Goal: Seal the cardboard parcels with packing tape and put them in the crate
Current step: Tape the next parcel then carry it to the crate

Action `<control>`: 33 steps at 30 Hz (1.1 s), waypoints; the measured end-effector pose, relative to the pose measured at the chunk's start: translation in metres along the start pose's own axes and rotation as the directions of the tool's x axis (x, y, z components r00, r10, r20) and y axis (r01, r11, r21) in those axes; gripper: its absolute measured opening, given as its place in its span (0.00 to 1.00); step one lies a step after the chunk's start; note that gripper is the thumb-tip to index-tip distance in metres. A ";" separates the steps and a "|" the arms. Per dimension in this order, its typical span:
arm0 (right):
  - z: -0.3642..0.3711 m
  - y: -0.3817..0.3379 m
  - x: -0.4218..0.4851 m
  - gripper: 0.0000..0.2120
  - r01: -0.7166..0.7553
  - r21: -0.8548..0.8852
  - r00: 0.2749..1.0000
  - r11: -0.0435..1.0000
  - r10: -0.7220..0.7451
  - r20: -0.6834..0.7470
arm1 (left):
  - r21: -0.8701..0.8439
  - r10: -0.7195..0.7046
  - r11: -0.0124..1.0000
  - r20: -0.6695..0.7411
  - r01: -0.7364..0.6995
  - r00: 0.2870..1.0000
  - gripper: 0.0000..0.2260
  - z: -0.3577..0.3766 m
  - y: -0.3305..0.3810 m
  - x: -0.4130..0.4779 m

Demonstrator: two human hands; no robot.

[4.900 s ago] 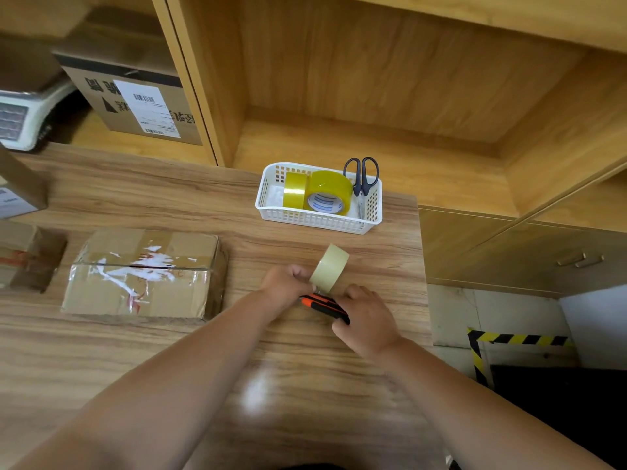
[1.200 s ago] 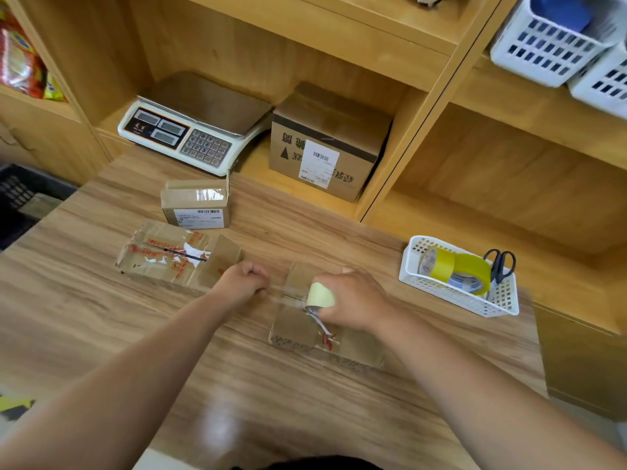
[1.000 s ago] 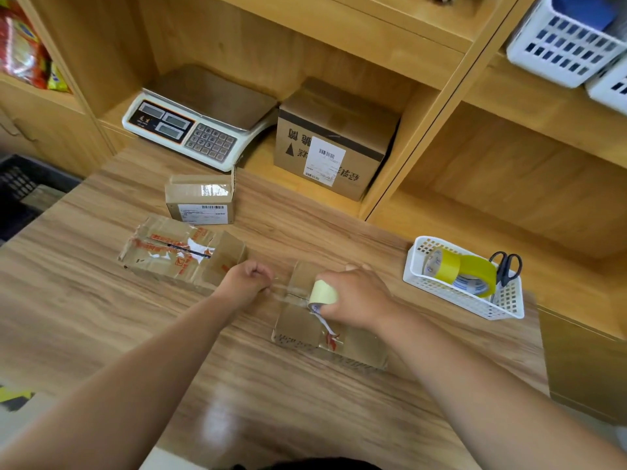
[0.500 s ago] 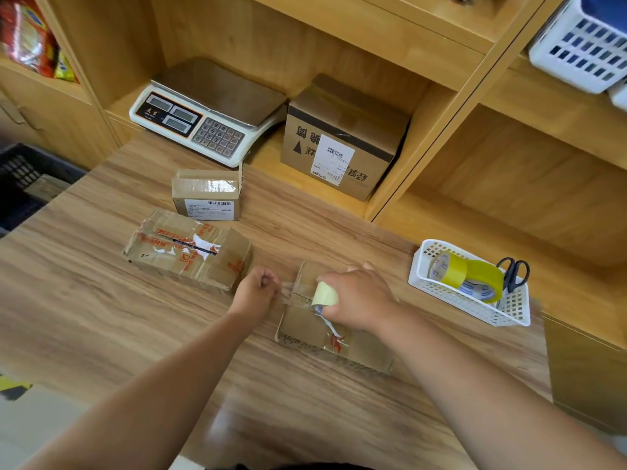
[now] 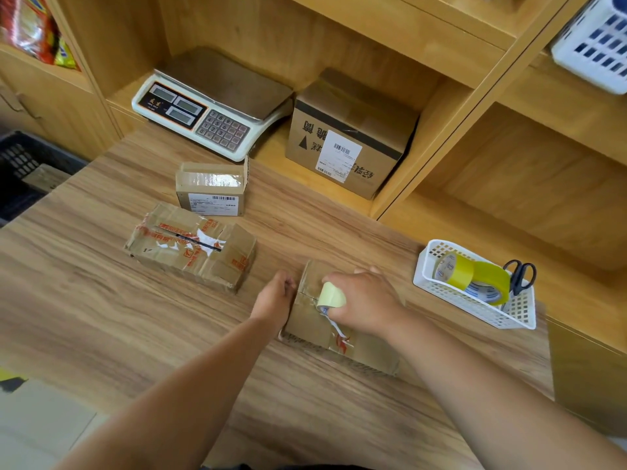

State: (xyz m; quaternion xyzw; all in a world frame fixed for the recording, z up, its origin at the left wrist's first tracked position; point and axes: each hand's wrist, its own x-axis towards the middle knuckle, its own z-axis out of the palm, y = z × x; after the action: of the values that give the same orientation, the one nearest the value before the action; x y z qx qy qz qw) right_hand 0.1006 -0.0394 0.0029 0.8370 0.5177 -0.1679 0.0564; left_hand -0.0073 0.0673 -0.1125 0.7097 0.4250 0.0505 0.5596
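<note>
The right hand [image 5: 368, 305] is clamped round the tape roll [image 5: 331, 296], holding it on top of the parcel [image 5: 310, 323] near the table's [image 5: 101, 317] front edge; the left hand [image 5: 274, 298] sits curled at that parcel's left edge, whether pinching the tape's end I cannot tell. The step looks like sealing parcel 1 of 3; next the roll likely needs drawing along the seam, then cutting; a battered parcel [image 5: 190, 252] and a small labelled parcel [image 5: 210, 191] lie further left, the dark crate [image 5: 20, 164] beyond the table's left end.

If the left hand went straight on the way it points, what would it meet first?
The parcel being taped: the left hand points at its left end and seems to touch it, though depth is unclear.
</note>
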 end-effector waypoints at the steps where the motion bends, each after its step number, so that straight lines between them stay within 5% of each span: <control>1: 0.000 0.000 0.000 0.21 -0.001 0.000 1.000 1.000 0.001 0.004 | 0.044 0.017 0.999 0.019 -0.018 1.000 0.05 -0.001 -0.002 0.001; 7: 0.002 0.000 0.004 0.21 -0.011 0.021 1.000 1.000 0.011 0.013 | 0.231 0.021 0.972 0.108 -0.046 0.994 0.21 -0.010 -0.011 0.002; 12: 0.003 0.000 0.002 0.21 -0.012 0.032 1.000 0.999 0.012 0.009 | 0.152 0.107 0.982 0.044 -0.112 0.993 0.18 -0.006 0.003 0.002; 17: 0.001 0.002 -0.001 0.22 -0.016 0.053 1.000 0.998 0.015 0.010 | 0.291 0.020 0.956 0.079 -0.042 0.997 0.23 -0.011 -0.004 0.009; 26: 0.002 0.002 -0.004 0.19 0.002 0.041 1.000 0.999 -0.001 -0.015 | 0.014 0.254 0.966 0.091 -0.256 0.963 0.21 0.015 0.032 0.005; 33: 0.004 0.007 -0.002 0.25 0.028 0.071 1.000 0.997 -0.027 -0.016 | 0.200 0.289 0.931 0.107 -0.306 0.951 0.22 0.021 0.029 0.014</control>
State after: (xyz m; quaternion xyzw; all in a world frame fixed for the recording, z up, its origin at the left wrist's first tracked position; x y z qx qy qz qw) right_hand 0.1051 -0.0457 -0.0010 0.8325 0.5233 -0.1807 0.0203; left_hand 0.0293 0.0606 -0.1019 0.8235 0.2939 0.0615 0.4813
